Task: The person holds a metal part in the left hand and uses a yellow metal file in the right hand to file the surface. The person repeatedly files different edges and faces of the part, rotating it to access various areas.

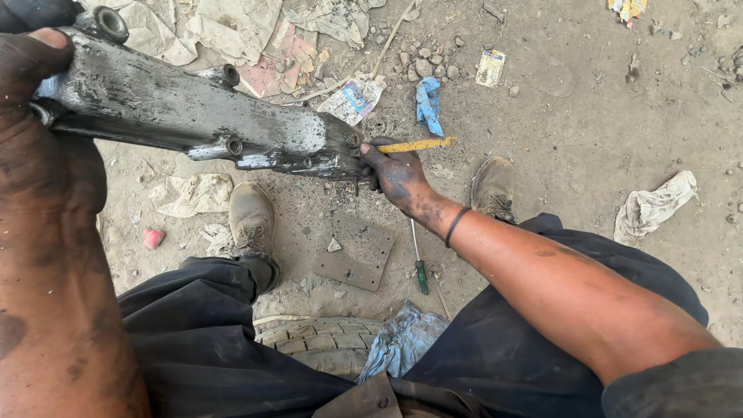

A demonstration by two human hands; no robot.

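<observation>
Head view, looking down past the person's knees to a dirt floor. The left hand (pixel 31 58) grips the near end of a long, greasy grey metal casting with bolt holes (pixel 193 116), thumb pressed over its top edge, holding it above the ground. The right hand (pixel 395 174) — blackened with grease, a dark band at the wrist — has its fingers closed around a thin yellow-handled tool (pixel 414 145) and rests against the casting's far end. Below lie a flat rusty metal plate (pixel 356 251) and, just beside it, a green-handled screwdriver (pixel 418 259). A worn rubber tyre (pixel 317 340) sits between the legs, touching a blue-grey rag (pixel 402 340). Crumpled papers and cloths — one a blue cloth scrap (pixel 428 104) — lie scattered around two dusty work boots (pixel 251 220).
</observation>
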